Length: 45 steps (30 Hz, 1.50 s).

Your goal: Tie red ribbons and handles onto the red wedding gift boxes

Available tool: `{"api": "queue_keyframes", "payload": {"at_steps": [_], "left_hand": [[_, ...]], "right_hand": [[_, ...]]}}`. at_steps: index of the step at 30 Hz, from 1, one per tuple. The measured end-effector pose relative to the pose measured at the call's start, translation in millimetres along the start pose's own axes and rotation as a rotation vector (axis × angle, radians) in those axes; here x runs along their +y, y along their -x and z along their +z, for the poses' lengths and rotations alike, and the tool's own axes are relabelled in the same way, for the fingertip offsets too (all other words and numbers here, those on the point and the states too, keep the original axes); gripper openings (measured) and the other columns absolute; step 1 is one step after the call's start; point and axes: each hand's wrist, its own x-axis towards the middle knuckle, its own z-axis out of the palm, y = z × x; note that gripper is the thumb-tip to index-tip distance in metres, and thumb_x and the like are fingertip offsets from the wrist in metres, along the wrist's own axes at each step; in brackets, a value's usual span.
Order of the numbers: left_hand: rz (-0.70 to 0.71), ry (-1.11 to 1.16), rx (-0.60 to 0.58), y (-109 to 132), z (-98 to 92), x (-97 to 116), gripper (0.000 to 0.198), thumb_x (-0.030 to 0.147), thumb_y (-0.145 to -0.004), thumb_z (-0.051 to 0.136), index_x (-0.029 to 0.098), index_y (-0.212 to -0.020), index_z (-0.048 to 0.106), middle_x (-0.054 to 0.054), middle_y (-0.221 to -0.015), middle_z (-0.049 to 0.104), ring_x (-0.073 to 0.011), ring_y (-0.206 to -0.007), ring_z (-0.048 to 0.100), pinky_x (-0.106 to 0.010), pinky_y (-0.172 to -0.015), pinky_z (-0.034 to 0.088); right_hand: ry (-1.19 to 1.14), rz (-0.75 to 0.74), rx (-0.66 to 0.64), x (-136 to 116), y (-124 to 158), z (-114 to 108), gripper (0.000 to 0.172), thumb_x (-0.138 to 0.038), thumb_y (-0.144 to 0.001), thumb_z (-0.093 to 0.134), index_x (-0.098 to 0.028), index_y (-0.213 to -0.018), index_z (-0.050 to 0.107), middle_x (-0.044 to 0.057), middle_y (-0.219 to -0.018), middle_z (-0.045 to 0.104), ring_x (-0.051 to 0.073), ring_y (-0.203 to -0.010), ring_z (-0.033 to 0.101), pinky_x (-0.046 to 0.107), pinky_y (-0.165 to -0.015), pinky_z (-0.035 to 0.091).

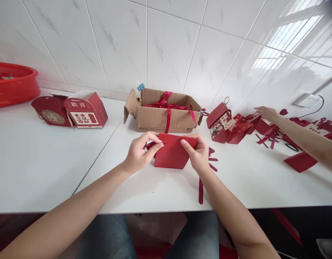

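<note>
A plain red gift box stands on the white table in front of me, its near face towards me and a small hole near its top edge. My right hand grips its upper right corner, thumb on the near face and fingers behind. At the upper left edge my left hand is closed in a pinch on a dark red ribbon, mostly hidden by the fingers. Loose dark red ribbon strips lie beside and under my right forearm.
Behind the box stands an open cardboard carton with red ribbons. Decorated red gift boxes stand at left near a red plastic basket. More boxes line the right, where another person's hand reaches in. A power strip is by the wall.
</note>
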Motion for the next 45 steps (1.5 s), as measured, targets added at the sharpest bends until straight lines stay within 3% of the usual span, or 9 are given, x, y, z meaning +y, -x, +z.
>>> {"api": "queue_keyframes", "payload": {"at_steps": [5,11,14,20,24,36,45], "left_hand": [[0.221,-0.259,0.152,3,4.2,3,0.007,0.019,-0.084,0.063,0.021,-0.077,0.061,-0.003,-0.068,0.067,-0.0208,-0.094,0.058,-0.032,-0.071,0.050],[0.460,-0.384,0.086,4,10.8,12,0.011,0.014,-0.081,0.069,0.024,-0.081,0.065,0.001,-0.076,0.070,-0.0160,-0.077,0.052,-0.034,-0.075,0.043],[0.450,-0.463,0.162,4,11.4,11,0.006,0.021,-0.079,0.072,0.026,-0.078,0.068,-0.001,-0.077,0.061,-0.0180,-0.082,0.050,-0.036,-0.078,0.039],[0.425,-0.483,0.201,4,7.9,10,0.007,0.030,-0.080,0.069,0.031,-0.074,0.073,-0.006,-0.092,0.052,-0.0238,-0.096,0.046,-0.043,-0.088,0.036],[0.375,-0.455,0.133,3,5.5,12,0.012,0.037,-0.081,0.067,0.033,-0.072,0.073,-0.006,-0.100,0.053,-0.0260,-0.104,0.045,-0.045,-0.094,0.036],[0.260,-0.378,0.086,3,2.3,16,0.019,0.041,-0.082,0.065,0.027,-0.070,0.071,-0.007,-0.107,0.057,-0.0269,-0.108,0.046,-0.046,-0.096,0.041],[0.408,-0.409,0.038,0,-0.9,15,0.023,0.036,-0.087,0.059,0.028,-0.069,0.072,-0.007,-0.104,0.058,-0.0229,-0.103,0.049,-0.041,-0.091,0.041]], "right_hand": [[-0.036,0.034,0.046,1,-2,1,0.024,-0.035,-0.075,0.073,-0.021,-0.072,0.055,0.000,-0.083,0.069,0.016,-0.073,0.064,0.028,-0.060,0.052],[0.177,-0.131,0.089,-5,7,10,0.014,-0.029,-0.080,0.068,-0.021,-0.076,0.058,-0.003,-0.070,0.063,0.013,-0.066,0.059,0.027,-0.063,0.050],[0.235,-0.259,0.036,-7,16,15,0.005,-0.024,-0.082,0.066,-0.023,-0.085,0.062,0.000,-0.082,0.070,0.016,-0.077,0.066,0.031,-0.070,0.053],[0.243,-0.440,-0.081,-3,23,19,0.014,-0.017,-0.086,0.061,-0.026,-0.096,0.061,0.003,-0.096,0.072,0.018,-0.090,0.068,0.036,-0.079,0.056],[0.246,-0.463,-0.116,-3,22,18,0.011,-0.018,-0.087,0.059,-0.026,-0.095,0.059,0.003,-0.096,0.071,0.019,-0.092,0.068,0.037,-0.080,0.056],[0.283,-0.522,-0.158,-5,21,15,0.009,-0.019,-0.088,0.058,-0.025,-0.094,0.056,0.004,-0.093,0.070,0.020,-0.093,0.068,0.038,-0.078,0.057],[0.251,-0.558,-0.209,-9,21,15,0.014,-0.015,-0.089,0.055,-0.025,-0.098,0.055,0.006,-0.096,0.069,0.019,-0.092,0.068,0.037,-0.076,0.057]]}}
